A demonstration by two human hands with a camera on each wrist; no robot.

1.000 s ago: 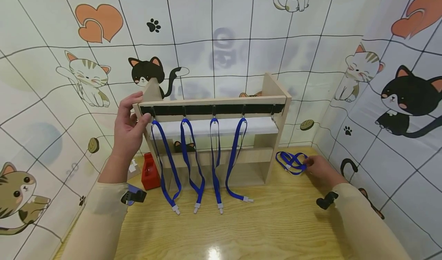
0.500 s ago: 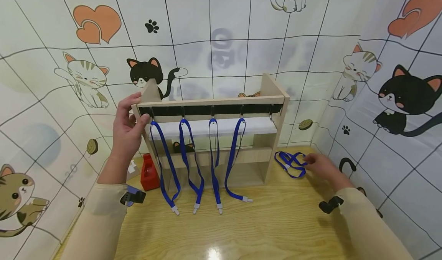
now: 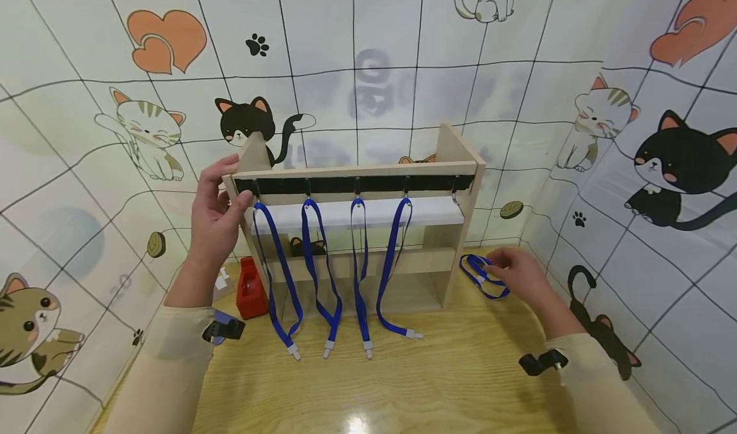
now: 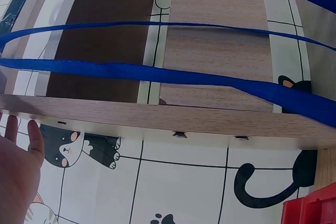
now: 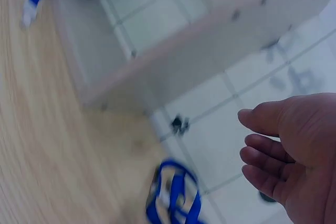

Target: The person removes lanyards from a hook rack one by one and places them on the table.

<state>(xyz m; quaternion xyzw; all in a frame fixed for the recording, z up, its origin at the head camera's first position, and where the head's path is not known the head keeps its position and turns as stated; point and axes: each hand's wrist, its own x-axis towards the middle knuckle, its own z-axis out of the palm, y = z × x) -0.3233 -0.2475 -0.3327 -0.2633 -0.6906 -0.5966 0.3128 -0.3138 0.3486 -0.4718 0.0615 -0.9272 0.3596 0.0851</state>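
Moved: right hand has slid left over the loose lanyard; left hand unchanged.
Left hand: grips the rack at its left end, thumb on the front rail.
Rack: four lanyards hang from hooks; the rightmost hook is bare.
Right hand: fingers loosely curled, touching the bunched loose lanyard on the surface, right of the rack; no grip yet, it seems.

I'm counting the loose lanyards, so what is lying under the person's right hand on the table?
Under the right hand lies a bunched blue lanyard on the wooden table, beside the rack. The hand covers its right end, so any clip there cannot be seen.
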